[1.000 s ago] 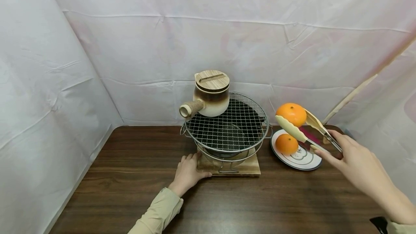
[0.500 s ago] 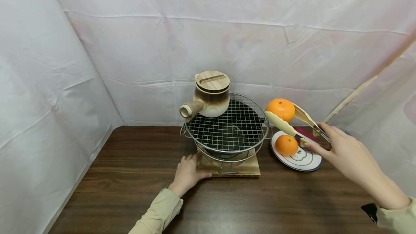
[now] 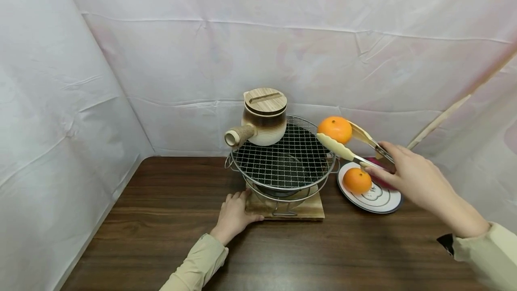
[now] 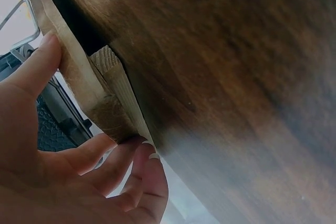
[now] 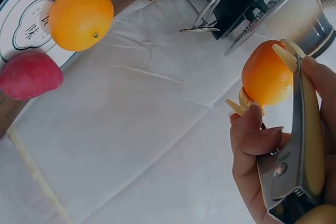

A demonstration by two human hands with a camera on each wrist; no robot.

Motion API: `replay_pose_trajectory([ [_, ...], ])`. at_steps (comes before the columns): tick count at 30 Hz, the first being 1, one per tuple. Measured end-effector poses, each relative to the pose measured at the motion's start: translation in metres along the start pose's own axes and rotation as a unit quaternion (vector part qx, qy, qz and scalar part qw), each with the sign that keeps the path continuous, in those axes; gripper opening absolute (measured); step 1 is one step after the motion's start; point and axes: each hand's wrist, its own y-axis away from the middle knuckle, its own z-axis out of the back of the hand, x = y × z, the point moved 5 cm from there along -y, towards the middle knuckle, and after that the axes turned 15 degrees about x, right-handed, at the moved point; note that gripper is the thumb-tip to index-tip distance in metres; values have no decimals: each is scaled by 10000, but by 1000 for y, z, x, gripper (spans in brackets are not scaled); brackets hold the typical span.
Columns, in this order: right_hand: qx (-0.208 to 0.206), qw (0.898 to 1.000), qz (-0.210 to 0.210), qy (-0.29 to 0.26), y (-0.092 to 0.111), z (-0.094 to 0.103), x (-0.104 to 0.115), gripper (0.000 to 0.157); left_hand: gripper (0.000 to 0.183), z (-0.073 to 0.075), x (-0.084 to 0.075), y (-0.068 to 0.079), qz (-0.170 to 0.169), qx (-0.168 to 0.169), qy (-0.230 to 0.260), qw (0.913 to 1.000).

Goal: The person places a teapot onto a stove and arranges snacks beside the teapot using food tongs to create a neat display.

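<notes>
L hand [image 3: 232, 217] pinches wood base [image 3: 310, 208] @ L edge, bench [image 3: 169, 219] wide to L; R hand [image 3: 420, 181] grips tongs [image 3: 337, 147] w/ orange [image 3: 335, 130] nr grill [image 3: 278, 166] R rim.

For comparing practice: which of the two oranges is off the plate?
The upper orange in the head view, gripped by the tongs in the right hand; the lower orange sits on the plate.

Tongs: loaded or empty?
Loaded: an orange fruit sits between the two arms of the tongs in the head and right wrist views.
</notes>
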Motion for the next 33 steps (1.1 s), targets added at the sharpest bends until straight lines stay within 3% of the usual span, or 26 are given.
replay_pose_trajectory([
  [12,380,9992,79,133,-21,-2,19,82,88,2,-2,3,-20,-62,-74,10000],
  [33,896,9957,122,181,-41,-5,31,89,88,2,-3,3,-28,-28,-89,10000],
])
